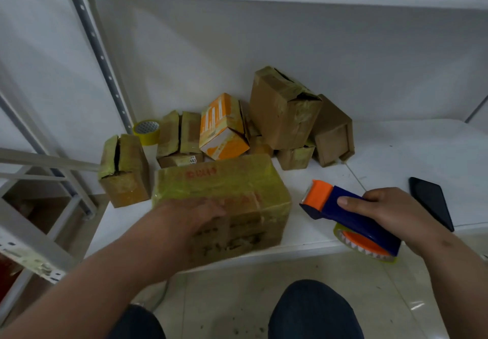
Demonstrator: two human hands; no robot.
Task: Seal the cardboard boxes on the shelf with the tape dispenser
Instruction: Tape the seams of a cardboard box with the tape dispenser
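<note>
Left hand (192,213) rests flat on the front box (224,193); right hand (390,212) grips the dispenser (351,214) at 3 o'clock; next, probably, bring its orange head onto the box top.

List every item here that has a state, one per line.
Big box: closed, taped, left hand flat on it.
Dispenser: gripped by right hand, off the box.
Left box: top seam split.
Tall box: top flap gaping.
Tape roll: idle.
Phone: screen dark.
</note>
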